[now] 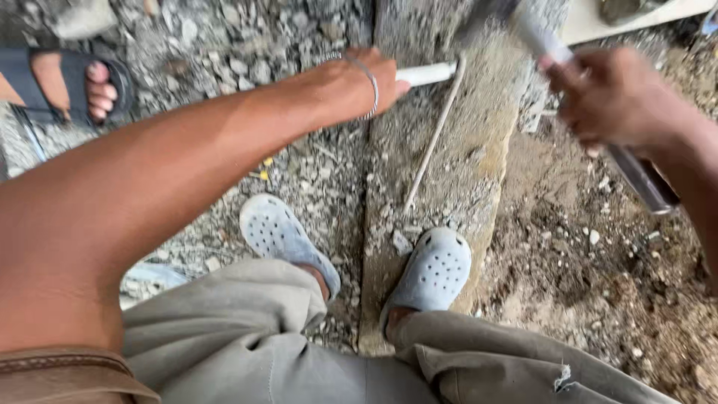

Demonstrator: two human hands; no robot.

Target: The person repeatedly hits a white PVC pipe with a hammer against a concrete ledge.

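Observation:
My left hand [357,81] grips a white bar [428,73] that lies across the top of a rough concrete beam [449,172]. A thin bent metal rod [434,142] runs from that bar down along the beam. My right hand [609,97], blurred by motion, is closed around the handle of a hammer-like tool [636,170], with its head near the top edge above the beam. A thin bracelet circles my left wrist. My right foot in a pale perforated clog [434,271] stands on the beam, and my left clog [284,238] rests on the gravel.
Loose gravel and rubble [247,52] cover the ground left of the beam, brown soil [591,277] the right. Another person's foot in a dark sandal [82,82] stands at the upper left. A pale board [636,19] lies at the top right.

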